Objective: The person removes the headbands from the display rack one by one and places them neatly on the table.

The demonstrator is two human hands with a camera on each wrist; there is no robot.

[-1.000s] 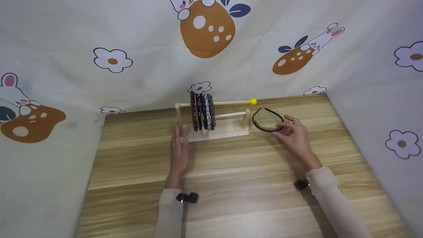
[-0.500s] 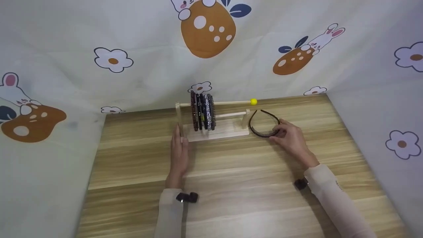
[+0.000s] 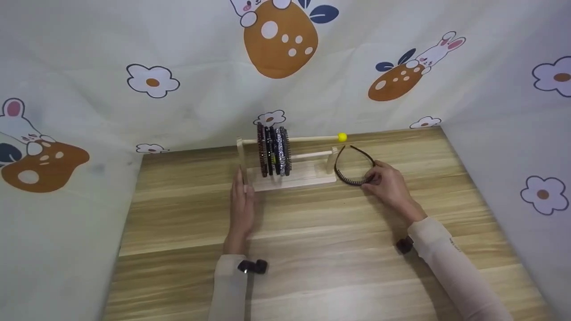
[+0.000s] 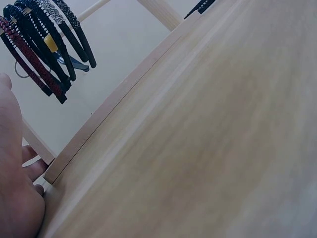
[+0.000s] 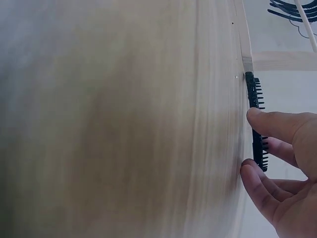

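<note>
A wooden headband stand (image 3: 308, 179) stands at the back of the table, with several dark and glittery headbands (image 3: 274, 151) hung over its upper rod. My left hand (image 3: 241, 211) rests against the stand's left end, fingers mostly straight; the left wrist view shows fingertips (image 4: 34, 168) by the base corner. Right of the stand, my right hand (image 3: 389, 185) pinches a black toothed headband (image 3: 350, 180) between thumb and fingers. Its two ends point toward the back wall. In the right wrist view this headband (image 5: 256, 144) lies low, by the stand's end, teeth facing away from the table front.
A yellow ball (image 3: 342, 137) caps the right end of the upper rod. Below it runs a lower rod (image 3: 314, 154) to a short right post (image 3: 332, 160). Printed cloth (image 3: 200, 67) hangs behind and beside the wood-grain table (image 3: 321, 258).
My right hand has moved the black headband to the left and slightly nearer, close to the stand's right end. My left hand and the stand have stayed in place.
</note>
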